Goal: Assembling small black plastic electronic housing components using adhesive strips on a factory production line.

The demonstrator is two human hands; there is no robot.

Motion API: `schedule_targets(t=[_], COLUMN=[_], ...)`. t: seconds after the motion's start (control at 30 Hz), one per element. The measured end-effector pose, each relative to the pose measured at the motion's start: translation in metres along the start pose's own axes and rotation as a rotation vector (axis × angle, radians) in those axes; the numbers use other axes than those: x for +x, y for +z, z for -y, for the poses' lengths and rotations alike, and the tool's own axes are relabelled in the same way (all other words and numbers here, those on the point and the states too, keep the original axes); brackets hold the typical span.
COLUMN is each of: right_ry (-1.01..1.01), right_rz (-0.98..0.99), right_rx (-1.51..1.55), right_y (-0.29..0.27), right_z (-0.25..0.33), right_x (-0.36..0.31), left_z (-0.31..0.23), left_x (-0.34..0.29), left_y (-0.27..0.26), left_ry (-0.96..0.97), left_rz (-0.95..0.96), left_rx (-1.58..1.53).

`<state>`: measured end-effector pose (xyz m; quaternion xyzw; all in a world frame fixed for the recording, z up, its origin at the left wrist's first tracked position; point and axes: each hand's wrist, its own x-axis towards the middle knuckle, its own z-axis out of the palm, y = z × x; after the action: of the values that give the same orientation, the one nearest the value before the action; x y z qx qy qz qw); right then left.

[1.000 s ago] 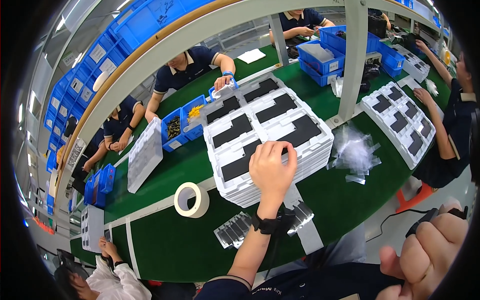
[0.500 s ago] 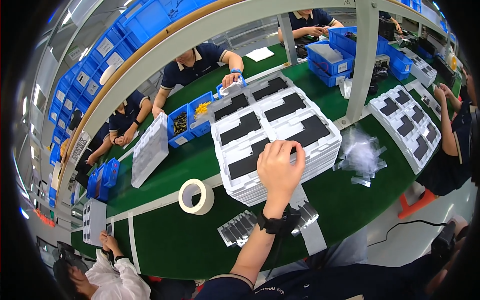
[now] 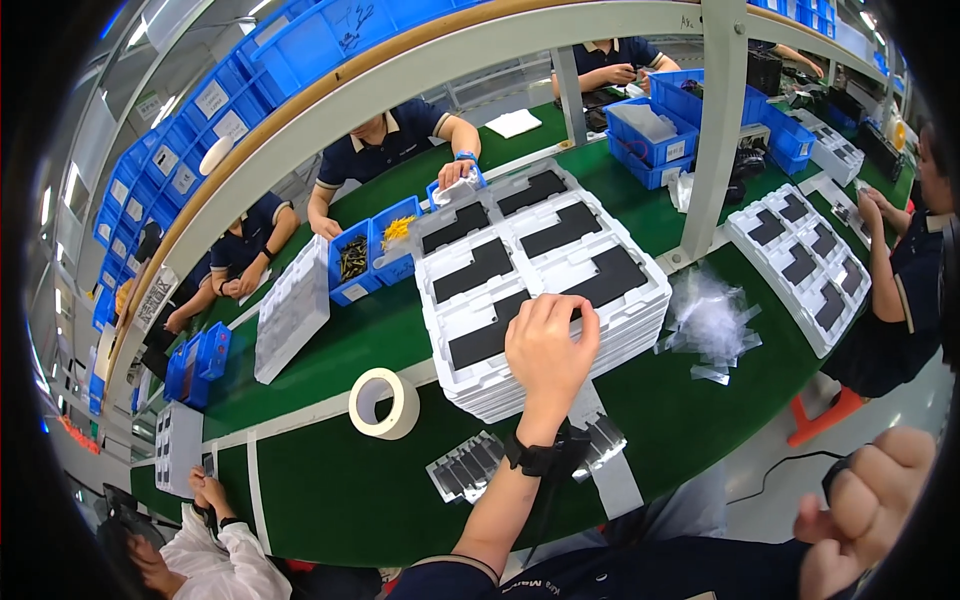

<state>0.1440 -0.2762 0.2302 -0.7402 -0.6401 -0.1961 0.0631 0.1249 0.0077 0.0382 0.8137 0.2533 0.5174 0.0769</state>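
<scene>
My left hand (image 3: pixel 550 352) is over the near edge of a stack of white moulded trays (image 3: pixel 640 322). Its thumb and fingers are curled into a pinch; whatever they hold, if anything, is hidden. Flat black stepped pieces (image 3: pixel 472 270) lie in the top tray's recesses, one of them (image 3: pixel 612 280) just beyond my fingertips. My right hand (image 3: pixel 868 510) is raised at the lower right, off the table, with its fingers curled in and their contents out of sight. Below the stack, strips of dark pieces on clear film (image 3: pixel 466 466) lie on both sides of my left wrist.
A roll of cream tape (image 3: pixel 385 404) stands left of the trays, a heap of clear film pieces (image 3: pixel 712 322) to the right. A grey post (image 3: pixel 712 140) rises behind. Blue bins (image 3: pixel 352 258) stand across the green table (image 3: pixel 330 500). Co-workers sit around; another tray (image 3: pixel 800 262) is far right.
My right hand has come up into view at the lower right. My left hand stays over the tray in a similar pinch, while the whole view has shifted slightly.
</scene>
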Motion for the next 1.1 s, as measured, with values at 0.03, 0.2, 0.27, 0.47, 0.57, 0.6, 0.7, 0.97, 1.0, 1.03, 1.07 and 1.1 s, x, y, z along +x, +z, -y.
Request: schedule_targets(t=[0.03,0.2,0.27,0.47,0.57,0.6,0.7,0.97,1.0,1.03,1.07,1.1], right_ry=[-0.665,-0.704,-0.715,-0.520,0.005,0.002,0.037,-0.352,-0.302,-0.302,-0.303,-0.312], right_rz=[-0.206,-0.266,-0.276,-0.610,-0.475,-0.435,-0.505,-0.829,-0.840,-0.846,-0.841,-0.850], right_rx=[-0.005,0.061,0.188,0.501,0.443,0.596,0.941,0.753,0.765,0.756,0.768,0.767], right_y=[0.023,0.023,0.015,0.094,0.134,0.158,0.217,0.304,0.306,0.306,0.307,0.309], right_z=[-0.032,-0.035,-0.040,-0.061,-0.034,-0.036,-0.006,0.011,0.012,0.013,0.014,0.013], right_x=[0.019,0.022,0.019,0.001,0.034,0.047,0.089,0.106,0.103,0.104,0.105,0.106], left_z=[0.001,-0.002,-0.004,0.008,0.003,0.001,0.005,0.001,0.001,0.001,0.001,0.001], left_x=[0.000,-0.001,0.000,0.002,0.002,0.002,0.000,-0.003,-0.003,-0.003,-0.004,-0.003], left_y=[-0.002,0.002,0.003,-0.005,0.003,0.003,0.000,0.001,0.000,0.001,0.001,0.001], left_ry=[0.003,-0.002,-0.007,-0.023,-0.018,-0.006,-0.006,-0.012,-0.006,-0.007,-0.014,-0.009], left_rz=[-0.003,0.005,0.001,-0.039,-0.043,-0.031,-0.034,-0.034,-0.027,-0.029,-0.025,-0.022], left_rx=[0.010,0.010,-0.001,0.045,0.024,-0.006,-0.008,-0.005,-0.023,-0.015,-0.006,-0.003])
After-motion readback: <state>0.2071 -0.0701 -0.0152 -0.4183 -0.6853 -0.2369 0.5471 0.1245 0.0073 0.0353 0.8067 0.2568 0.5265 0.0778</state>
